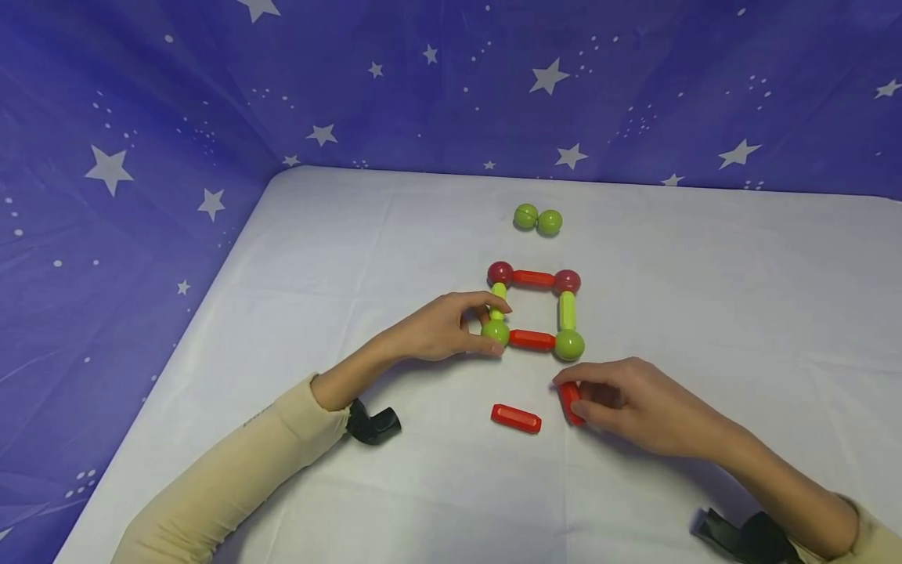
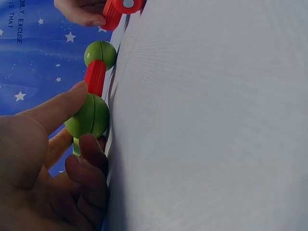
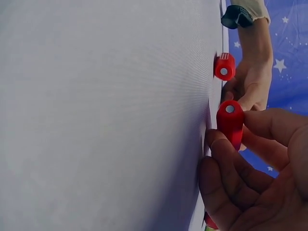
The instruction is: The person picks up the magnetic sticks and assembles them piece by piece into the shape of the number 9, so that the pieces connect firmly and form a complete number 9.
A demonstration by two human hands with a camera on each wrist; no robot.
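Observation:
A square frame of magnetic rods and balls lies flat on the table, with red balls (image 1: 567, 282) at its far corners and green balls (image 1: 569, 345) at its near ones. Two of its rods are red (image 1: 532, 340), two yellow-green (image 1: 567, 311). My left hand (image 1: 440, 327) grips the near left green ball (image 2: 89, 118), thumb on the near side, fingers round behind. Between thumb and fingers, my right hand (image 1: 644, 407) pinches a red magnetic rod (image 3: 230, 122), a round silvery magnet showing in its end. That rod is just in front of the square's near right corner, apart from it.
Another red rod (image 1: 517, 418) lies loose on the white tablecloth (image 1: 423, 501), in front of the square. Two green balls (image 1: 525, 216) sit side by side beyond it. A blue star-patterned cloth (image 1: 451, 94) hangs behind and on the left.

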